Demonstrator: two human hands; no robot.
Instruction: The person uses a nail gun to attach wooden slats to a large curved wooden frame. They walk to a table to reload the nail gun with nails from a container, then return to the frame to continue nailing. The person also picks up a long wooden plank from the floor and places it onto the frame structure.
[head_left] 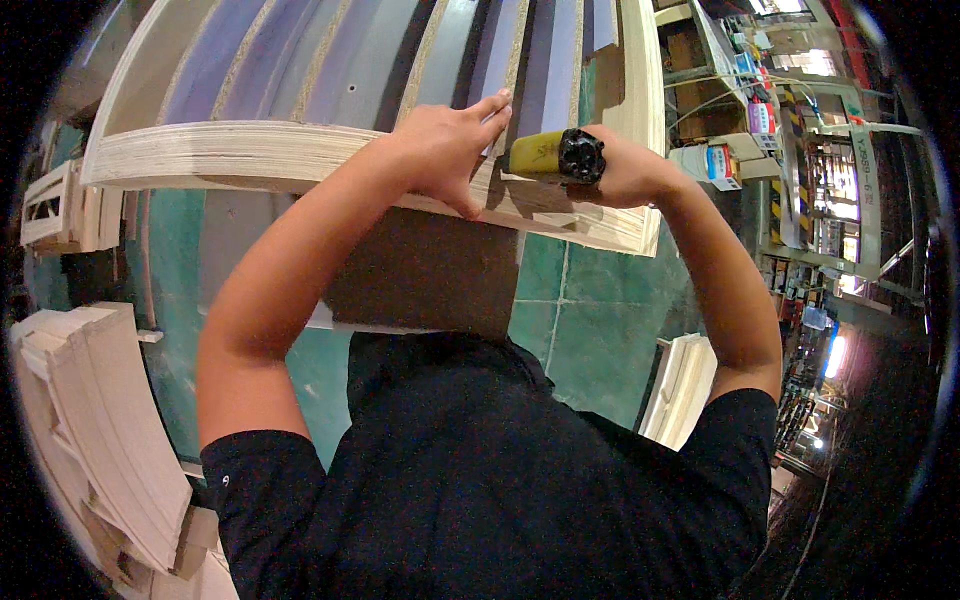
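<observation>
A pale layered-wood frame [270, 152] lies before me, with several upright slats [418, 60] running away from its near rail. My left hand [447, 150] rests across that rail, thumb pointing down its near face and fingers stretched toward one slat. The fingers are apart; whether they press on the slat is hard to tell. In my right hand [630, 172] is a yellow and black nail gun [540, 155], its black cap facing up. It sits over the near rail, just right of my left hand. My palm hides its handle, and its tip is out of sight.
Below the rail is a brown board [430, 265] over a green floor [590, 310]. Stacked pale wooden parts [100, 420] stand at left, with another wooden piece [682, 390] by my right elbow. White tubs [715, 165] and shelving line the right side.
</observation>
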